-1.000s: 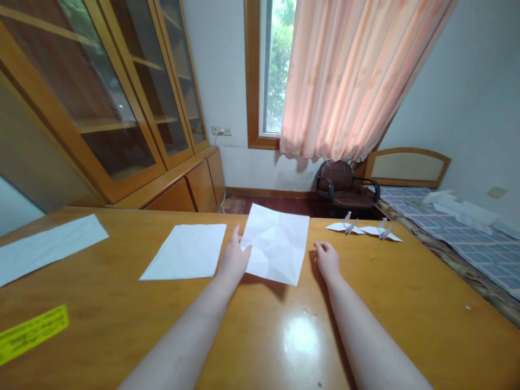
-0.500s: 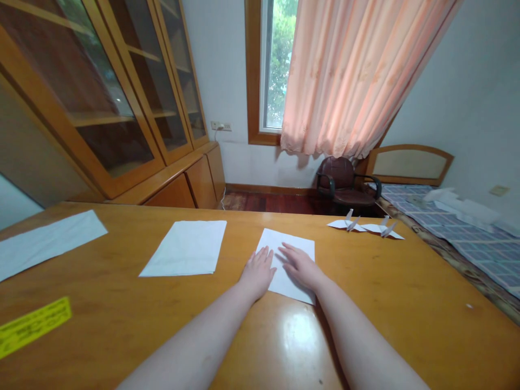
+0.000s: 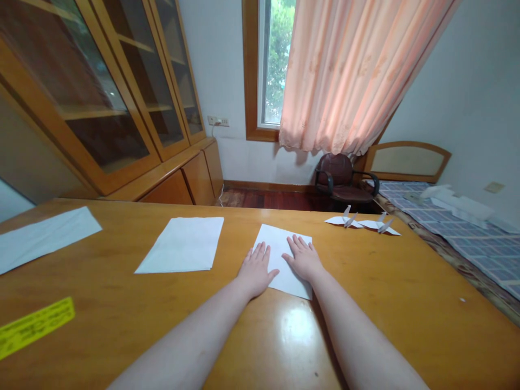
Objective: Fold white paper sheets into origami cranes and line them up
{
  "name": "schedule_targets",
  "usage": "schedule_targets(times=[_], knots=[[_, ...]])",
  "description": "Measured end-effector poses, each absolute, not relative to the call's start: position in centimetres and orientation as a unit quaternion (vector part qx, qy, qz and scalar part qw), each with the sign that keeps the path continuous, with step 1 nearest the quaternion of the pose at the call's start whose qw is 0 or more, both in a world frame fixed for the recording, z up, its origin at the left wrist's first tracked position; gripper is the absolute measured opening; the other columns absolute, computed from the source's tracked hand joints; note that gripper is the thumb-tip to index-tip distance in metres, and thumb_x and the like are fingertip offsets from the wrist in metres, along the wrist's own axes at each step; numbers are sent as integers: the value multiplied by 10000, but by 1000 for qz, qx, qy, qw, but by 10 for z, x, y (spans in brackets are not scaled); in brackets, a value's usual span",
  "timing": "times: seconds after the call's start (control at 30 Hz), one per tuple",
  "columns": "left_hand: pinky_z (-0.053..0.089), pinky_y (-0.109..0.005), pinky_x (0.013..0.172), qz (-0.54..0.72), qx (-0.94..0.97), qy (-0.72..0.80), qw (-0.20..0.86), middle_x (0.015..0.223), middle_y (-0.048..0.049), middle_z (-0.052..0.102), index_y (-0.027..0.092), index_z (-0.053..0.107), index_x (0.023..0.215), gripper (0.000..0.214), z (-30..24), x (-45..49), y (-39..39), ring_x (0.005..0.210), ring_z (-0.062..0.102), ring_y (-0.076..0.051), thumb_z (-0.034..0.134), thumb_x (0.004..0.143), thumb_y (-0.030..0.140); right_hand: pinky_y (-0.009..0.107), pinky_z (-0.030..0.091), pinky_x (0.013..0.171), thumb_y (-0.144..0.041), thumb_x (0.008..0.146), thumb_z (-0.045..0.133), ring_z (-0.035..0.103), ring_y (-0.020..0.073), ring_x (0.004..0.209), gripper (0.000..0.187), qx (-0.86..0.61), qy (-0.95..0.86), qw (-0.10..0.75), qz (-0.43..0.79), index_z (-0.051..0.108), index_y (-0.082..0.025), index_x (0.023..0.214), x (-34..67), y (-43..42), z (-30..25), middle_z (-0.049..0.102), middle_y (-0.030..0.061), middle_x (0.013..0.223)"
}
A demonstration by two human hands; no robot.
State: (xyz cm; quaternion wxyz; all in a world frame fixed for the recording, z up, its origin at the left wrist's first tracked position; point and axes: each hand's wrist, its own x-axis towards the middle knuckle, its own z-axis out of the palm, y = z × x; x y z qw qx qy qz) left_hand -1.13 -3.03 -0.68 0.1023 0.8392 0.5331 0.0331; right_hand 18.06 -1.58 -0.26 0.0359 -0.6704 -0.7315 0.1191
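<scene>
A white sheet of paper (image 3: pixel 277 244) lies flat on the wooden table (image 3: pixel 365 303) in front of me. My left hand (image 3: pixel 255 269) rests palm down on the sheet's left edge, fingers stretched out. My right hand (image 3: pixel 304 258) lies flat on the sheet's right half, fingers spread. Neither hand holds anything.
A stack of white paper (image 3: pixel 181 252) lies to the left, and another sheet (image 3: pixel 40 238) at the far left. A yellow label (image 3: pixel 34 326) is on the near left. Two folded paper cranes (image 3: pixel 363 222) sit at the far right edge. A chair (image 3: pixel 343 181) and bed (image 3: pixel 467 238) stand beyond.
One second ago my left hand held the sheet raised and my right hand was closed beside it. The sheet now lies flat with both palms spread on it.
</scene>
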Motion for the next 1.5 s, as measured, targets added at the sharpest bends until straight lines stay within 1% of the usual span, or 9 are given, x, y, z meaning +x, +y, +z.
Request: schedule_targets(times=[0.2, 0.3, 0.5, 0.7, 0.83, 0.97, 1.17, 1.3, 1.5], knots=[[70, -511, 1091, 53, 777, 618, 106, 1490, -210, 87, 84, 205, 1425, 877, -10, -21, -30, 1380, 32, -339, 374, 773, 646, 480, 54, 1085, -605, 860, 250, 92, 243, 1383, 708, -726, -679, 23, 108, 164, -210, 1441, 192, -12, -3, 118, 70, 1514], [65, -508, 1094, 65, 776, 614, 125, 1490, -193, 119, 76, 186, 1427, 838, -5, -32, -25, 1384, 69, -316, 398, 791, 579, 471, 48, 1086, -602, 861, 252, 88, 239, 1384, 701, -724, -681, 23, 107, 161, -219, 1441, 193, -12, -2, 115, 64, 1516], [85, -484, 1112, 149, 786, 551, 239, 1452, -119, 312, 153, 246, 1416, 742, 11, -51, -9, 1351, 236, -281, 495, 772, 426, 484, 79, 1076, -553, 863, 323, 132, 243, 1374, 651, -709, -696, 51, 102, 237, -223, 1418, 195, -13, -1, 175, 80, 1503], [352, -367, 1033, 346, 673, 487, 435, 1373, -122, 442, 119, 316, 1377, 591, 14, -52, -4, 1243, 433, -214, 413, 822, 298, 501, 86, 1070, -536, 863, 349, 144, 259, 1369, 638, -705, -698, 64, 107, 269, -211, 1406, 197, -12, -1, 196, 101, 1495], [433, -380, 955, 325, 662, 470, 485, 1313, -98, 516, 165, 360, 1365, 571, 19, -62, -1, 1151, 523, -222, 458, 819, 300, 499, 81, 1072, -530, 861, 367, 139, 260, 1371, 641, -704, -698, 70, 116, 270, -205, 1406, 197, -12, -1, 196, 107, 1494], [338, -364, 1054, 279, 749, 431, 419, 1366, -33, 463, 233, 573, 1201, 438, 20, -75, 6, 1246, 435, -213, 541, 769, 294, 528, 47, 1066, -492, 871, 378, 152, 253, 1369, 580, -690, -708, 76, 130, 309, -238, 1388, 197, -13, 1, 221, 86, 1490], [352, -373, 1040, 217, 789, 401, 411, 1301, -49, 531, 229, 624, 1137, 417, 19, -78, 8, 1186, 499, -221, 594, 737, 341, 555, 42, 1056, -470, 868, 405, 182, 244, 1363, 550, -679, -715, 96, 139, 343, -252, 1369, 197, -13, 1, 243, 83, 1482], [293, -417, 1060, 152, 842, 394, 337, 1303, -30, 529, 297, 676, 1041, 341, 19, -75, 6, 1243, 425, -256, 644, 709, 368, 553, 43, 1059, -459, 861, 427, 182, 243, 1364, 552, -683, -709, 102, 143, 351, -249, 1365, 198, -13, 0, 240, 79, 1483], [283, -390, 1062, 132, 857, 424, 262, 1238, 14, 585, 314, 705, 961, 235, 10, -75, 13, 1246, 415, -227, 550, 784, 308, 513, 50, 1083, -405, 836, 484, 247, 237, 1345, 492, -689, -687, 166, 162, 467, -218, 1291, 200, -10, 0, 342, 84, 1438]])
